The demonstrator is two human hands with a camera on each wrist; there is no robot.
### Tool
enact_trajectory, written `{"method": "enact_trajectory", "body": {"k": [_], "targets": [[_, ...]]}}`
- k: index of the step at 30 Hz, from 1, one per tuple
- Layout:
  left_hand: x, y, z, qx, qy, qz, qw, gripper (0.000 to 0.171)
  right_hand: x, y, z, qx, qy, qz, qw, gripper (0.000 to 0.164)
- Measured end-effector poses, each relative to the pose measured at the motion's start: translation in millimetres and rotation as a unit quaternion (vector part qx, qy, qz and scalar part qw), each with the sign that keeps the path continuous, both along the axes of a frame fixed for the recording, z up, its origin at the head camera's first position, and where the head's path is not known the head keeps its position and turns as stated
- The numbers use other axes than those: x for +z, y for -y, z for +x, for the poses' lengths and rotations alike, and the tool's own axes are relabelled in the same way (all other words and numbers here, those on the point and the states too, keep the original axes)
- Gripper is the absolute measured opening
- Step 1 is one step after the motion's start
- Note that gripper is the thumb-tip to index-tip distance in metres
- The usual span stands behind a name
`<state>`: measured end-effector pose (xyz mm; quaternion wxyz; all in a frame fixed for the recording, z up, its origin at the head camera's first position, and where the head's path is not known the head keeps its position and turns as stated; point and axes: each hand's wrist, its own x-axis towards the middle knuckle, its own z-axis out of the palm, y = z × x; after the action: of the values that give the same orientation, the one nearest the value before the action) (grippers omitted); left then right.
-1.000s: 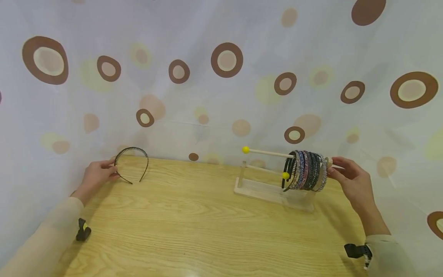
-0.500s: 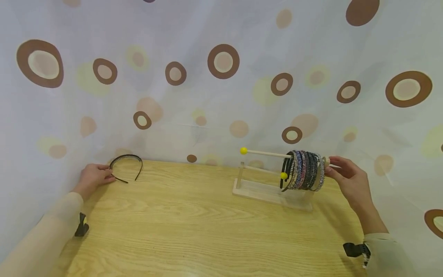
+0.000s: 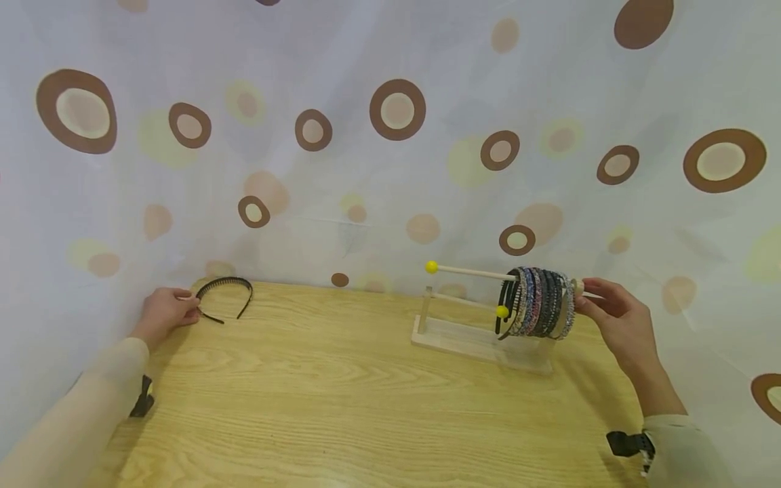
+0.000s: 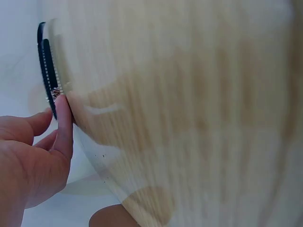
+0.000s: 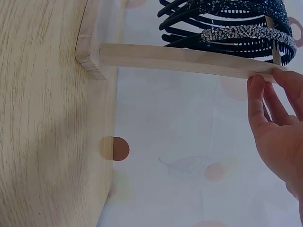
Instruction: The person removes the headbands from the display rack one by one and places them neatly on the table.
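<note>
A thin black toothed headband point(image 3: 226, 279) lies at the back left of the table, its open ends facing forward. My left hand point(image 3: 166, 315) pinches its left side between thumb and fingers; the left wrist view shows the fingertips on the black band point(image 4: 49, 66). At the right stands a wooden headband stand point(image 3: 454, 342) with yellow-tipped rods. Several headbands point(image 3: 539, 301), some glittery, some plain black, hang bunched at its right end. With thumb and fingers, my right hand point(image 3: 624, 325) grips the top of the stand's right-end upright point(image 5: 180, 57).
The wood-grain table point(image 3: 342, 407) ends at a white curtain point(image 3: 342, 183) printed with brown circles, close behind the stand and both hands. One yellow ball tip point(image 3: 431, 267) juts left from the upper rod. A dark wrist device point(image 3: 628, 444) sits at the right cuff.
The black headband has been lowered from a more raised tilt to lie flatter on the table, my left hand moving slightly with it. My right hand keeps its grip on the stand.
</note>
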<state>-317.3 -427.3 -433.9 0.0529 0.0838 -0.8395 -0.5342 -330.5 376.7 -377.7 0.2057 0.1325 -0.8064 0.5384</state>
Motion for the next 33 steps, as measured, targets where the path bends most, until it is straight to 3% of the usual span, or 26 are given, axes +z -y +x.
{"method": "enact_trajectory", "body": {"k": [3,6,9,17,24,27,33], "targets": [[-2.1,-2.0,-0.4,0.007,-0.040,-0.075,0.9963,0.052,0.4,0.9,0.6,0.003,-0.005,-0.004,1.000,0.049],[-0.3,-6.7,-1.8,0.022,-0.085,-0.151,0.9846,0.046,1.5,1.9,1.3,0.002,-0.008,-0.007,1.000,0.049],[6.6,-16.0,-3.4,0.029,-0.110,-0.187,0.9757,0.047,2.3,2.7,1.6,-0.004,-0.008,0.000,1.000,0.048],[31.3,-66.7,-4.9,-0.027,-0.139,-0.187,0.9721,0.054,2.2,3.0,2.0,0.009,-0.004,-0.014,1.000,0.049],[52.2,-147.8,-0.2,-0.089,-0.191,-0.178,0.9611,0.042,1.5,2.8,1.8,0.021,-0.011,-0.024,0.999,0.047],[56.7,-186.1,2.1,-0.120,-0.226,-0.192,0.9473,0.035,3.1,3.4,1.6,0.018,-0.013,-0.018,1.000,0.047],[51.5,-258.6,2.4,-0.181,-0.293,-0.264,0.9007,0.030,3.0,1.8,2.1,0.013,-0.006,-0.005,1.000,0.046]]}}
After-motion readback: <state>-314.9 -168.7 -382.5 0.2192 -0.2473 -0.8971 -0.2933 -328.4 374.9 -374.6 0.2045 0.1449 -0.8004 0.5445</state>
